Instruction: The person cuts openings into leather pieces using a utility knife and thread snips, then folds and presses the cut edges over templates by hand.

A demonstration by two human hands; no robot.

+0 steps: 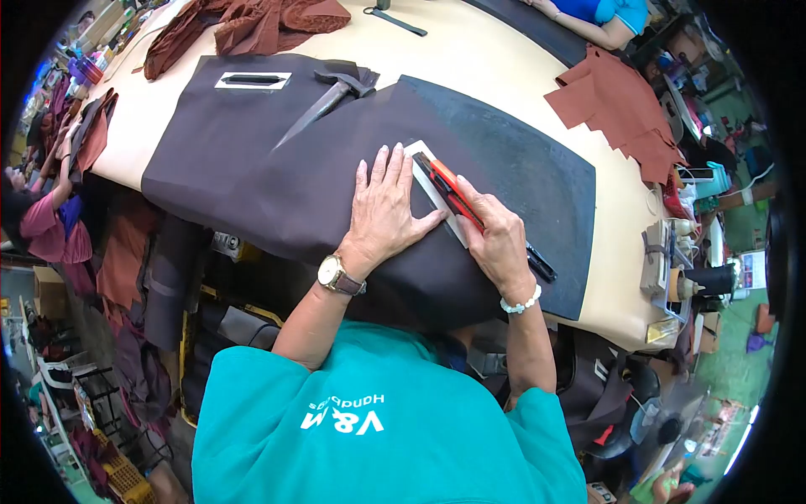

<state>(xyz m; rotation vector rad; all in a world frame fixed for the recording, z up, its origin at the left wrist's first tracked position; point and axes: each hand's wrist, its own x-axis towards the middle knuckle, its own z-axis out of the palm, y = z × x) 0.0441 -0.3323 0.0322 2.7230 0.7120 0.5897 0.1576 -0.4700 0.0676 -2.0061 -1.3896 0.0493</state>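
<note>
My left hand (382, 210) lies flat, fingers stretched, on a sheet of dark brown leather (243, 151). Its thumb and fingers are beside a narrow white template (442, 204) lying at a slant on the leather. My right hand (497, 244) is closed round an orange-and-black utility knife (453, 189), which lies along the template; the palm hides part of it. A black rod-like end (542, 264) shows behind that hand; whether it belongs to the knife I cannot tell. Part of the leather rests on a dark cutting mat (529, 168).
A hammer (340, 86) and another white slotted template (253, 80) lie on the leather. Reddish-brown pieces (617, 109) are at the right, more crumpled ones (281, 25) at the back. Other people sit at the far edge (609, 25) and at left (50, 210).
</note>
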